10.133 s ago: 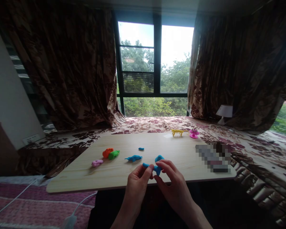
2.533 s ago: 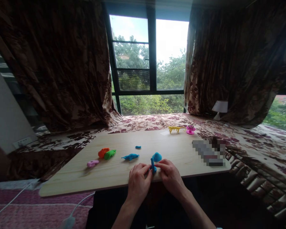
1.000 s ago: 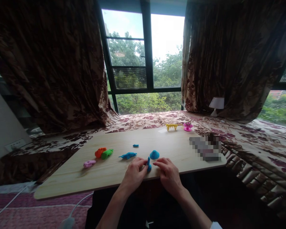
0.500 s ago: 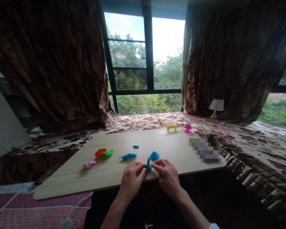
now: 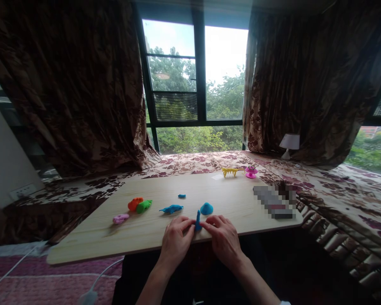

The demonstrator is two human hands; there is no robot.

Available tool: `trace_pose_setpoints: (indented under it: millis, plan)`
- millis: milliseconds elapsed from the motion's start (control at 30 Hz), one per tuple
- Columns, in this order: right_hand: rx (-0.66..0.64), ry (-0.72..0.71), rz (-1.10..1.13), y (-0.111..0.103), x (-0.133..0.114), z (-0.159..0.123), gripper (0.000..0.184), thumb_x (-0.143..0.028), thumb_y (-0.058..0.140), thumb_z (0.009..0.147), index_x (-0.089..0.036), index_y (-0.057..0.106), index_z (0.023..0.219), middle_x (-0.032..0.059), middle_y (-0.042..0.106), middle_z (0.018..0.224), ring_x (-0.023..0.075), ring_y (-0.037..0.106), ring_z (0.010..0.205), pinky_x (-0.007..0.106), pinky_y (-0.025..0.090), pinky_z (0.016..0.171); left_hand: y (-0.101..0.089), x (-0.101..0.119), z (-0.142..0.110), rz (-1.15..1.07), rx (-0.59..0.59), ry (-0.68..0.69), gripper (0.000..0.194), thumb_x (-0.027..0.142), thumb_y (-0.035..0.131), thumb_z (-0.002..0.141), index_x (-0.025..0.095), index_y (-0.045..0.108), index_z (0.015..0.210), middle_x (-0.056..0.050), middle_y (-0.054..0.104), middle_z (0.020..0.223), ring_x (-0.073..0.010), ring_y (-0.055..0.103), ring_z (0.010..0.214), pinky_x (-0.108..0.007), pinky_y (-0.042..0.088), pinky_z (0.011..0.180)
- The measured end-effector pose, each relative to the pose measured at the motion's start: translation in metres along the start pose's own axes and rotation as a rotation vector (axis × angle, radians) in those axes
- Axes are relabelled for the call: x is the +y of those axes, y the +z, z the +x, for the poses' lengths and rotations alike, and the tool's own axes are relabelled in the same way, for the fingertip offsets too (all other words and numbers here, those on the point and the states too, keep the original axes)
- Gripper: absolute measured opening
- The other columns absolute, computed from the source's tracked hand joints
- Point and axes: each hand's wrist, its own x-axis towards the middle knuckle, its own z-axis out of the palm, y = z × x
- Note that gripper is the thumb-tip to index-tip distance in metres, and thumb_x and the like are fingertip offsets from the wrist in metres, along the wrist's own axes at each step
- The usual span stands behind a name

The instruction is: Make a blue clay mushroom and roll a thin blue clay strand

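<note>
An upright blue piece of modelling clay (image 5: 198, 218), with a thin stem and a wider base, stands at the table's near edge. From the left, my left hand (image 5: 177, 238) pinches its base between thumb and fingers. My right hand (image 5: 224, 238) presses the other side of the base with its fingertips, the remaining fingers curled. Just behind stands a blue clay cone (image 5: 206, 208). Further left lie a flattened, pointed blue clay piece (image 5: 172, 209) and a small blue clay bit (image 5: 181, 196).
On the left of the wooden table (image 5: 92, 237) are orange clay (image 5: 134, 203), green clay (image 5: 144, 206) and pink clay (image 5: 120, 218). A yellow comb-like figure (image 5: 229, 172) and a pink stand (image 5: 251, 172) sit at the far edge. A blurred-out object (image 5: 274, 201) lies at right.
The fingers of my right hand sit slightly lower against the base of the blue clay. The view has shifted a little; the other clay pieces stay where they were.
</note>
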Motion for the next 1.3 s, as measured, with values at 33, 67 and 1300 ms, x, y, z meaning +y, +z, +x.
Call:
trace_pose_setpoints:
  millis: [33,67,1300]
  plan:
    - [0.0,-0.002,-0.003,0.0005,0.0001,0.0002,0.049,-0.006,0.049,0.081,-0.034,0.057,0.12,0.0026,0.062,0.1,0.0204,0.051,0.09,0.032,0.039,0.079,0.0,-0.0002,0.0,0.003,-0.001,0.001,0.023,0.028,0.05,0.082,0.025,0.071,0.091,-0.006,0.067,0.092,-0.0233,0.06,0.093,-0.039,0.045,0.086]
    - [0.001,-0.003,-0.007,0.0011,0.0001,0.0007,0.049,-0.007,0.049,0.082,-0.034,0.057,0.121,0.0028,0.062,0.1,0.0204,0.051,0.09,0.033,0.038,0.079,0.0,-0.0005,-0.0001,0.005,-0.002,0.002,0.023,0.028,0.05,0.082,0.025,0.071,0.091,-0.006,0.067,0.092,-0.0232,0.06,0.093,-0.039,0.045,0.086]
    - [-0.043,-0.016,0.014,0.0024,-0.0024,0.005,0.051,-0.005,0.051,0.08,-0.039,0.058,0.117,0.0001,0.061,0.102,0.0203,0.05,0.094,0.033,0.037,0.081,0.0006,0.0003,-0.0004,0.032,-0.006,0.015,0.025,0.029,0.048,0.084,0.024,0.072,0.091,-0.006,0.066,0.09,-0.022,0.059,0.09,-0.036,0.045,0.084]
